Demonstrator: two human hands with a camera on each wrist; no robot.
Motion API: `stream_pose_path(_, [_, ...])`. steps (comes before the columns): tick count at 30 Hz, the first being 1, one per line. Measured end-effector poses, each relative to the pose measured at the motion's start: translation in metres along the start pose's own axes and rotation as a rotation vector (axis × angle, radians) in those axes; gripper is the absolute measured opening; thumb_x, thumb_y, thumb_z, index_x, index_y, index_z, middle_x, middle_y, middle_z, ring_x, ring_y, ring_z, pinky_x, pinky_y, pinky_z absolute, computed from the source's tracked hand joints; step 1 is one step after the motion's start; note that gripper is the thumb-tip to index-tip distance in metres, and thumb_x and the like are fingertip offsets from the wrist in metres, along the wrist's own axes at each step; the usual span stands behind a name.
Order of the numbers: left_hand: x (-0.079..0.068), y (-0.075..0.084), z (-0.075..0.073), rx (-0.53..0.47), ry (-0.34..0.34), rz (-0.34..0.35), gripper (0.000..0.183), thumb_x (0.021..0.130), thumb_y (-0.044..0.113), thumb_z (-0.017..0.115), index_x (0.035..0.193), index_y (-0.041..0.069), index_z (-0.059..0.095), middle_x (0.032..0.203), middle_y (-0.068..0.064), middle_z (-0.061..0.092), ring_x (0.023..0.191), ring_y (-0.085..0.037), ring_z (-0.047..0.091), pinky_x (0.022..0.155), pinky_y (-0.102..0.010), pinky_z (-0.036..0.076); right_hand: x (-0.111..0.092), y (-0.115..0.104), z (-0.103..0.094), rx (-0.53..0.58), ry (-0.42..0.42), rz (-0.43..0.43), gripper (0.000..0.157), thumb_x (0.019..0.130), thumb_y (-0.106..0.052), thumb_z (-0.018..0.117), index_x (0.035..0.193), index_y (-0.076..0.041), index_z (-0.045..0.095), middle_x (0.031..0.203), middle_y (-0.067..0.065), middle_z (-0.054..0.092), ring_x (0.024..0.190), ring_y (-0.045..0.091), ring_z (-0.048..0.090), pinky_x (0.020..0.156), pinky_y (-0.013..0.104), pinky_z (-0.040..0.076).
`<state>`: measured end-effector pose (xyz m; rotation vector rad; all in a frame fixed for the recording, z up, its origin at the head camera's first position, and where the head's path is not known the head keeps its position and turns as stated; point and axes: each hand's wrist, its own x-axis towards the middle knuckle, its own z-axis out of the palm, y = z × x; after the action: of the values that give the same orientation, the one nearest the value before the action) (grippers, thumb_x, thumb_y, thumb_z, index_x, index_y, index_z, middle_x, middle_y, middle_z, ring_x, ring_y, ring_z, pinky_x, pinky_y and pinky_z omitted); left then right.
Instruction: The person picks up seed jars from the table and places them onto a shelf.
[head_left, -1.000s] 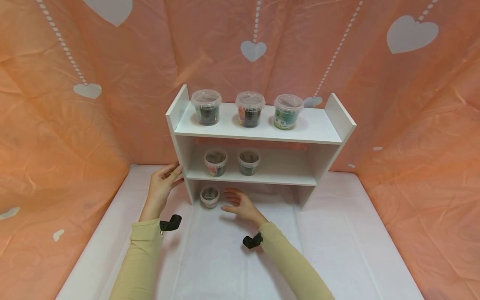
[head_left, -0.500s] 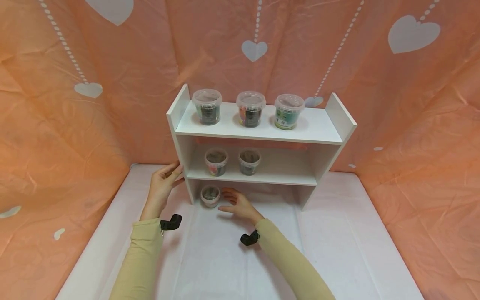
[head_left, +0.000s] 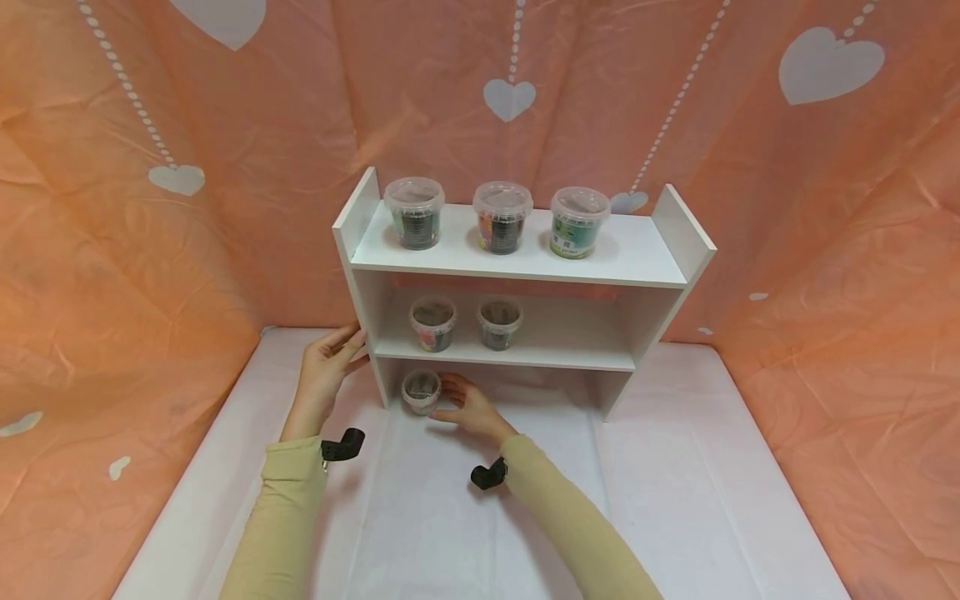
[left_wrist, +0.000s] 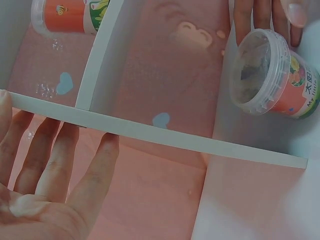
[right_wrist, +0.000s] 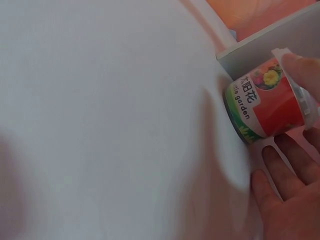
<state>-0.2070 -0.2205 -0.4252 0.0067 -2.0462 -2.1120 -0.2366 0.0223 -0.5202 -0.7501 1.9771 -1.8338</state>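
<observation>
A clear-lidded plastic cup [head_left: 420, 393] stands on the table under the lowest shelf board, near the left side panel. In the right wrist view the cup [right_wrist: 265, 100] has a red and green flower label reading "little garden". My right hand [head_left: 474, 408] is at the cup's right side, its fingers extended beside the wall and its thumb near the lid rim; firm contact cannot be made out. My left hand [head_left: 324, 375] touches the outside of the shelf's left panel [head_left: 363, 287]. In the left wrist view, the left fingers [left_wrist: 55, 160] lie fairly straight against the panel edge.
The white shelf unit [head_left: 517, 362] has three levels. Three lidded cups stand on top, including a green-labelled cup [head_left: 577, 225] on the right. Two more cups, one a grey cup [head_left: 499, 325], are on the middle board. Orange cloth [head_left: 120, 275] with hearts surrounds the white table [head_left: 675, 483].
My right hand has moved left, from a gap beside the lower cup to right up against it. My left hand has stayed at the shelf panel, and the cups have not moved.
</observation>
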Motion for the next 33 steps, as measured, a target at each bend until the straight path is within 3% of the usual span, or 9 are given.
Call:
stream_pose_path(10, [0.000, -0.001, 0.000, 0.004, -0.003, 0.012, 0.052, 0.094, 0.024, 0.062, 0.134, -0.007, 0.050, 0.131, -0.017, 0.053, 0.107, -0.011, 0.060, 0.093, -0.045, 0.048, 0.005, 0.004, 0.005, -0.045, 0.038, 0.011, 0.070, 0.081, 0.008, 0.070, 0.141, 0.011, 0.033, 0.135, 0.029, 0.044, 0.125, 0.041, 0.042, 0.107, 0.053, 0.033])
stream_pose_path(18, [0.000, -0.002, 0.000, -0.009, 0.000, 0.015, 0.052, 0.094, 0.022, 0.063, 0.134, -0.009, 0.049, 0.130, -0.014, 0.053, 0.104, -0.009, 0.060, 0.092, -0.044, 0.049, 0.017, 0.038, 0.006, -0.052, 0.071, 0.035, 0.074, 0.081, 0.000, 0.075, 0.144, 0.000, 0.036, 0.138, 0.020, 0.045, 0.123, 0.035, 0.047, 0.105, 0.042, 0.040])
stream_pose_path(24, [0.001, -0.003, 0.000, -0.010, 0.005, 0.017, 0.052, 0.095, 0.020, 0.062, 0.134, -0.010, 0.048, 0.132, -0.018, 0.049, 0.103, -0.007, 0.060, 0.090, -0.040, 0.051, 0.018, 0.038, 0.007, -0.068, 0.080, 0.042, 0.072, 0.081, -0.005, 0.077, 0.142, -0.004, 0.040, 0.135, 0.014, 0.048, 0.119, 0.030, 0.051, 0.101, 0.038, 0.044])
stream_pose_path(33, [0.000, -0.003, 0.000, -0.007, 0.007, 0.012, 0.052, 0.095, 0.020, 0.062, 0.134, -0.010, 0.047, 0.134, -0.023, 0.047, 0.102, -0.006, 0.061, 0.091, -0.043, 0.050, 0.018, 0.036, 0.011, -0.118, 0.107, 0.000, 0.073, 0.080, -0.002, 0.077, 0.142, -0.002, 0.040, 0.126, 0.018, 0.052, 0.113, 0.032, 0.055, 0.098, 0.038, 0.047])
